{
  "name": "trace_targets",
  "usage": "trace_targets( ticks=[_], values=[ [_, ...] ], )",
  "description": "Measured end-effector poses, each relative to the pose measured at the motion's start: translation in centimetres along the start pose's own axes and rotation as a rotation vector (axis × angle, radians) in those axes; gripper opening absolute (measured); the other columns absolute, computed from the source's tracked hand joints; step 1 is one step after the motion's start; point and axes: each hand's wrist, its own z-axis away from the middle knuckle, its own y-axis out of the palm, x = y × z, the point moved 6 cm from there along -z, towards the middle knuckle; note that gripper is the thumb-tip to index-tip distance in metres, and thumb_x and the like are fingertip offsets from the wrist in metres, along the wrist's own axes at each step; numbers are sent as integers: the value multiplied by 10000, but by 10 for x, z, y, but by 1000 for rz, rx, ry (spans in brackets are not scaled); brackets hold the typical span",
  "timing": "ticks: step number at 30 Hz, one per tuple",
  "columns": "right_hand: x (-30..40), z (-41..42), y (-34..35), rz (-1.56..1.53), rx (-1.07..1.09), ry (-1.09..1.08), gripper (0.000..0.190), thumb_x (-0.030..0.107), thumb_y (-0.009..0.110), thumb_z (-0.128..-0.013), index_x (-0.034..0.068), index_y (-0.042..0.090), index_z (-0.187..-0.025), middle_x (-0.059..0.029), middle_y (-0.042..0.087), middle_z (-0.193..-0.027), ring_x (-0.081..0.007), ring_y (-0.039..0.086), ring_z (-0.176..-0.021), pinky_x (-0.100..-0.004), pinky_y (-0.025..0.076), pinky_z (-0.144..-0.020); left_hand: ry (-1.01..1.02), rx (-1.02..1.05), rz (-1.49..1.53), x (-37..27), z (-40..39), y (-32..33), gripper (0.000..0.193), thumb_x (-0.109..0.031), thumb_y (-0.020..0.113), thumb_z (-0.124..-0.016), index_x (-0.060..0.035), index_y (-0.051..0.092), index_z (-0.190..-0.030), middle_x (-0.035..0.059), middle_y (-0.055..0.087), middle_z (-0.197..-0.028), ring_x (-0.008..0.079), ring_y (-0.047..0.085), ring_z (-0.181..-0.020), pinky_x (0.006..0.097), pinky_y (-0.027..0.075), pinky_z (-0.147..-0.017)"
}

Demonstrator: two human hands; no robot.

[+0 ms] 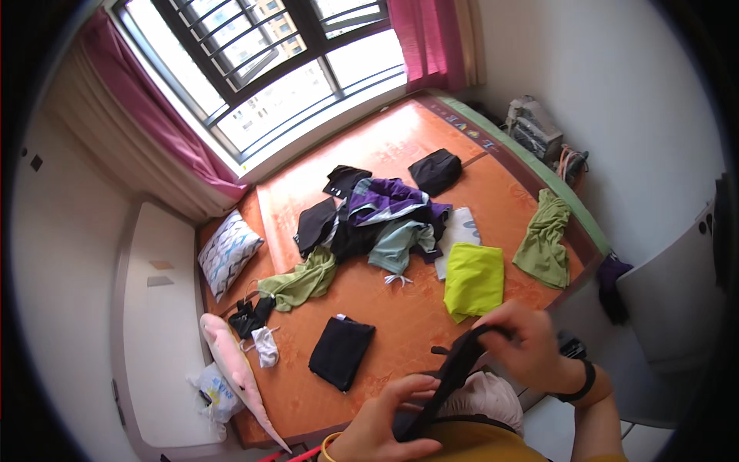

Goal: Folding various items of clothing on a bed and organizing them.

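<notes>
A black cloth garment is stretched between my two hands, close to my body. My left hand grips its lower end, the thumb on the near side. At its upper end, my right hand pinches the edge between thumb and fingers; a black band circles that wrist. Just beyond my right hand lies a folded neon-yellow garment on the bed's orange mat. A folded black garment rests on the mat ahead of my left hand.
Mid-bed, a loose heap holds a purple garment and light-blue shorts. Green garments lie left and right. A patterned pillow and a pink plush toy line the left edge. A plastic bag hangs beside the bed.
</notes>
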Motion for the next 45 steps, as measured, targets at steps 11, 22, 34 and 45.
trace_targets(
  ticks=[11,22,34,45],
  values=[
    [49,-19,-46,137,-192,-241,141,160,573,-887,23,552,-915,-24,512,-868,-76,480,-738,-199,388,-665,-63,-240,-50,165,15,-50,161,-62,689,-797,-29,604,-930,26,567,-839,114,542,-788,261,442,-701],
    [-6,-56,-131,-45,-190,225,169,187,485,-956,74,500,-1080,4,573,-851,-43,516,-526,-141,391,-453,369,-611,-776,-20,-24,-145,138,-12,630,-804,-15,611,-941,114,626,-771,185,614,-683,280,462,-599],
    [-11,-49,-88,-453,-152,148,110,175,478,-966,92,468,-1036,-30,623,-861,-81,631,-580,-214,535,-500,501,-701,-1076,-97,59,-176,91,-27,653,-778,-8,603,-850,111,621,-809,209,611,-755,286,440,-632],
    [-131,-135,-20,-642,-20,492,139,183,494,-951,90,473,-1053,-67,565,-1031,-221,630,-902,-380,532,-812,181,-501,-791,-28,-17,-255,182,-120,668,-822,8,643,-949,92,639,-758,100,583,-679,248,467,-642]
  ],
)
